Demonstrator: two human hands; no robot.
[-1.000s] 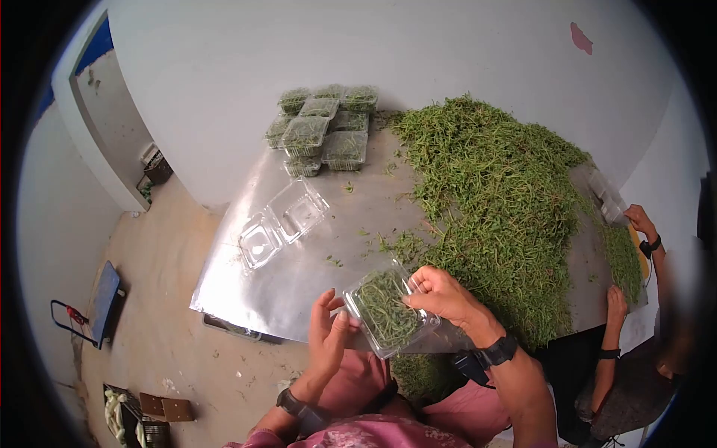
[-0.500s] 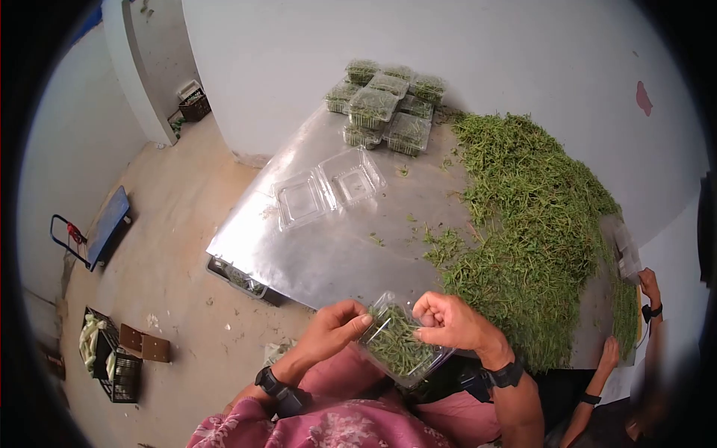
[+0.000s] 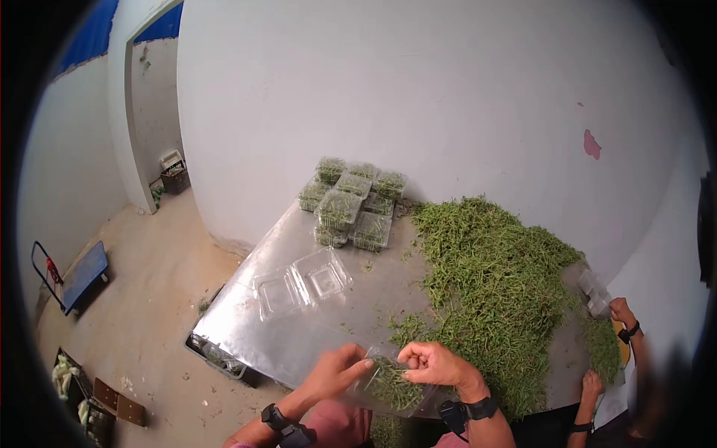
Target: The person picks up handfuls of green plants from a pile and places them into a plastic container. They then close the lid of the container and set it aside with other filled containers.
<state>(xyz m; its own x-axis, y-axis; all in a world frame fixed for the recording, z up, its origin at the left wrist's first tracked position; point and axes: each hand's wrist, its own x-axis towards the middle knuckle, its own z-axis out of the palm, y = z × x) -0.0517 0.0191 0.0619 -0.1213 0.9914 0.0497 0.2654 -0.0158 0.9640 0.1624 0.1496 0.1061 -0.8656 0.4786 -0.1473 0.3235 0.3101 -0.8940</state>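
Note:
A clear plastic clamshell box [image 3: 399, 390] with green plant stems inside is in front of me, just past the near table edge. My left hand [image 3: 337, 375] pinches its left rim between thumb and fingers, slightly blurred. At its upper right side, my right hand [image 3: 442, 367] has curled fingers and the thumb pressed on the rim. Beyond my hands, an open clamshell box [image 3: 302, 284] lies on the metal table [image 3: 373, 295]. To the right spreads a large pile of green stems [image 3: 497, 299].
Filled clamshell boxes [image 3: 340, 209] are stacked against the wall. At the right, another person's hands [image 3: 621, 310] are near clear boxes [image 3: 595, 293]. A crate [image 3: 216, 358] is under the table's left edge. On the floor stand a blue trolley [image 3: 84, 278] and a cardboard box [image 3: 119, 403].
My view has tilted up, so the table appears lower. The held box has moved forward toward the table, with both hands still on its rim.

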